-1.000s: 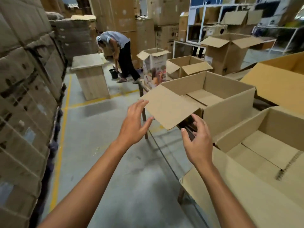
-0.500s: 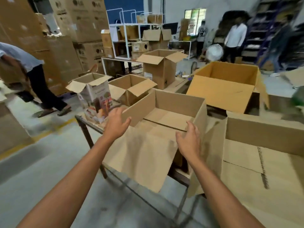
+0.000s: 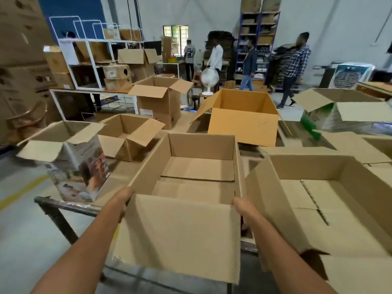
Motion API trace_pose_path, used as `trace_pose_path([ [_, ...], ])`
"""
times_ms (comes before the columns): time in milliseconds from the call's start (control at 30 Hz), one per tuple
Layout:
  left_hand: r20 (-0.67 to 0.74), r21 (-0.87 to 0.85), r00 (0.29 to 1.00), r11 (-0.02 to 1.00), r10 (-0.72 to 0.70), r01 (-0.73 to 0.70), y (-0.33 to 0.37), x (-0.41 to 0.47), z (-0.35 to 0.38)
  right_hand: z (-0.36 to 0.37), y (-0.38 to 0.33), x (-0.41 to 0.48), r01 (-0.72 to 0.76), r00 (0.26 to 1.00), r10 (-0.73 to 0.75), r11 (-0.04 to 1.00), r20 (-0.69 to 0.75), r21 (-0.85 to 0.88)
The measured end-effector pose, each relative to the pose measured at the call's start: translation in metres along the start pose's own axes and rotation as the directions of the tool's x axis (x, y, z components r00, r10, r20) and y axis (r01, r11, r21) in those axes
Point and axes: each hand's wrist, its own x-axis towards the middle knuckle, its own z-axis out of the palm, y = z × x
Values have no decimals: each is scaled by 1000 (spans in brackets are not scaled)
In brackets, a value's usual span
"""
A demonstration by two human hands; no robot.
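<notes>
The left hand (image 3: 124,199) curls round the fold of the near flap (image 3: 178,234) at its 9 o'clock end, fingertips hidden. The right hand (image 3: 241,206) lies against the 3 o'clock end, fingers out of sight, so their spread cannot be told. Between them the open cardboard box (image 3: 197,168) stands at the table (image 3: 63,205) edge, plain brown, that flap hanging toward 6 o'clock, a printed carton (image 3: 84,166) at its 9 o'clock.

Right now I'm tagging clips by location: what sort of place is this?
Most likely a warehouse packing area: open cartons crowd a metal-framed table, stacked cartons rise at the left, storage racks stand by the far wall. The left hand and right hand grip the nearest carton.
</notes>
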Motion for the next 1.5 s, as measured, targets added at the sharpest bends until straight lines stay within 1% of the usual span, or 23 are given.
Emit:
trace_pose_path([
  [67,42,-59,999,998,14,-12,-3,3,-5,2,1,-1,0,999,-4,995,44,104],
  [100,42,-94,998,995,40,-36,-5,5,-6,3,0,-1,15,999,-20,991,33,137],
  [167,-7,-135,997,988,80,-80,-9,8,-6,1,-3,-9,78,997,-72,980,-35,182],
  [233,-49,-133,994,986,93,-99,-13,2,-7,-4,-4,-21,146,987,-130,973,-100,181],
  [333,-137,-117,977,977,162,-178,-12,-20,-17,-12,3,-40,212,975,-193,955,-112,206],
  [400,-180,-80,947,955,267,-284,-5,-43,-23,-18,9,-57,256,967,-241,927,-88,276],
  [500,-236,-30,862,884,448,-467,6,-88,-32,-34,17,-94,344,939,-329,870,-104,354],
  [567,-258,-57,822,842,507,-537,12,-117,-37,-51,21,-123,413,909,-399,825,-120,385],
  [633,-242,-82,799,809,550,-582,17,-146,-40,-75,24,-154,474,878,-454,780,-153,409],
  [733,-220,-134,769,762,601,-634,22,-194,-37,-117,30,-198,562,827,-504,721,-249,405],
  [800,-213,-231,736,698,643,-677,26,-231,-27,-148,34,-224,616,787,-513,683,-343,392],
  [867,-197,-322,724,654,661,-684,32,-265,-13,-180,38,-248,629,767,-455,672,-452,391],
  [967,-134,-397,719,628,682,-670,37,-312,18,-226,55,-282,587,759,-271,678,-591,443],
  [1033,-87,-452,715,612,694,-649,34,-339,47,-258,74,-302,578,729,-197,689,-655,437],
  [1100,-47,-472,708,609,704,-637,31,-365,81,-291,98,-321,565,705,-147,708,-694,424],
  [1167,17,-492,687,605,726,-626,26,-390,117,-325,126,-336,557,679,-99,715,-727,423],
  [1300,191,-510,640,632,744,-583,15,-439,199,-387,194,-359,542,557,-31,771,-830,334],
  [1367,279,-501,605,650,746,-571,7,-460,244,-416,229,-367,522,498,-3,799,-867,297],
  [1500,456,-479,525,695,719,-536,-13,-505,345,-474,299,-379,445,369,145,840,-918,311],
])
